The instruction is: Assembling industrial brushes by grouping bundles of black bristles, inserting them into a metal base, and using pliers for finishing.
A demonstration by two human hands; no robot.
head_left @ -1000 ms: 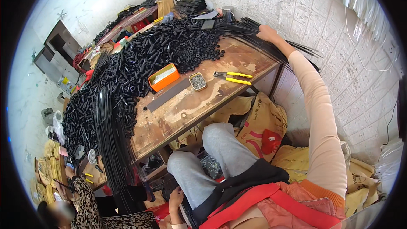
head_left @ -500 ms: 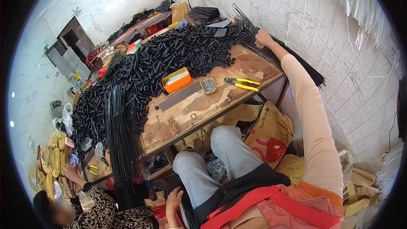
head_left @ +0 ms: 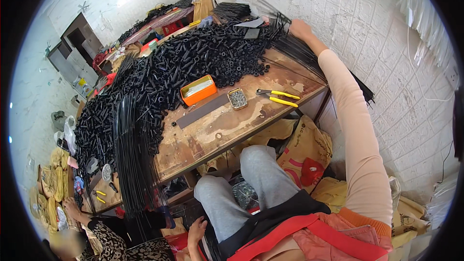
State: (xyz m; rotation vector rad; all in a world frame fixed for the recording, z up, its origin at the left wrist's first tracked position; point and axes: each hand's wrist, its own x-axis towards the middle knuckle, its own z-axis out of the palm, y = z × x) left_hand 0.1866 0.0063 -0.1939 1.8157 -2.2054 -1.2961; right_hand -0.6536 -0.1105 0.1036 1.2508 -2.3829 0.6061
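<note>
At the far right end of the table, my right hand (head_left: 300, 29) is closed round some thin black rods (head_left: 273, 9), whose free ends stick up to its left. A long bundle of similar black rods (head_left: 309, 55) lies beneath it and runs past the table's right edge along the wall. My left hand (head_left: 196, 229) hangs low beside my left thigh, its fingers loosely apart, next to a dark strip-like bundle (head_left: 210, 242). What lies under its palm is hidden. Yellow-handled pliers (head_left: 278, 97) rest with open handles on the table near the front edge.
A large heap of black tubular parts (head_left: 164, 67) covers the back of the table (head_left: 208, 137). An orange box (head_left: 198, 90), a small tray of metal bits (head_left: 237, 98) and a dark flat strip (head_left: 203, 111) sit before it. More black rods (head_left: 130, 154) overhang at left, near another person's hand (head_left: 72, 209).
The rods at my right hand have swung and look blurred now; that hand has risen slightly. My left hand stays beside my thigh. The other person's hand has moved down and left.
</note>
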